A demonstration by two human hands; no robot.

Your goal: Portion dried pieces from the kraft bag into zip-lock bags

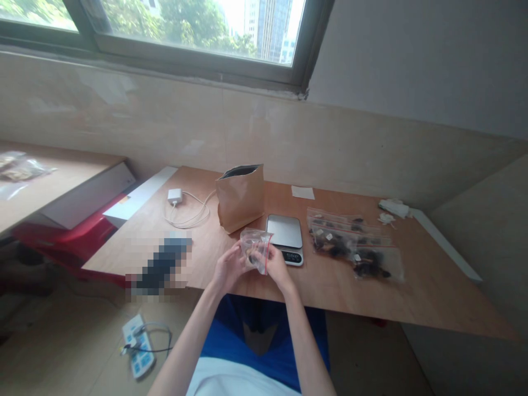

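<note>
Between my hands is a clear zip bag (256, 242) with a red strip along its right edge. My left hand (229, 268) supports the bag's left side, fingers curled against the plastic. At the red-striped edge, my right hand (277, 266) pinches the bag. Whether anything lies inside it I cannot tell. A digital kitchen scale (284, 231) with a silver plate and dark display is just behind my right hand. Behind the bag stands an upright brown paper pouch (241, 199), its top gaping. To the right lie several filled zip bags (336, 242) of dark brown pieces with small white labels.
A white charger (175, 196) with a coiled cable is at the table's left. Near it lies a pixelated dark object (163, 267). White paper (303, 192) and crumpled white gloves or cloth (395, 209) sit toward the back. A power strip (139, 346) lies on the floor.
</note>
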